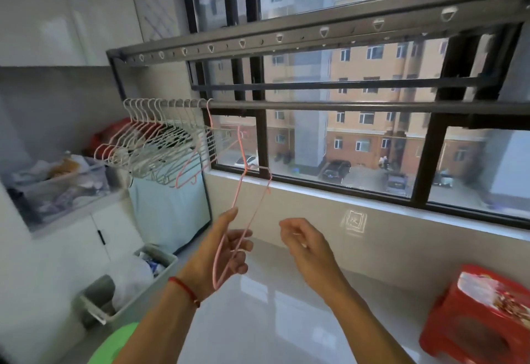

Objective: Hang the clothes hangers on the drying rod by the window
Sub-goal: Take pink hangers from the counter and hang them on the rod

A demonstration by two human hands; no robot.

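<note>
A dark drying rod point(344, 106) runs across the window. Several white and pink hangers point(155, 140) hang bunched at its left end, and a pink hanger point(200, 160) hangs at the right of that bunch. My left hand point(226, 249) grips the lower end of another pink wire hanger point(252, 211), which tilts up toward the rod with its hook near the window frame, below the rod. Just right of that hanger, my right hand point(307, 243) is empty, its fingers loosely curled.
A perforated upper rack bar point(286, 36) runs above the rod. A red plastic stool point(481, 315) stands at the lower right. A grey bin point(129, 283) with laundry sits on the floor at left, beside a covered appliance point(169, 208) and a shelf with a clear box point(57, 186).
</note>
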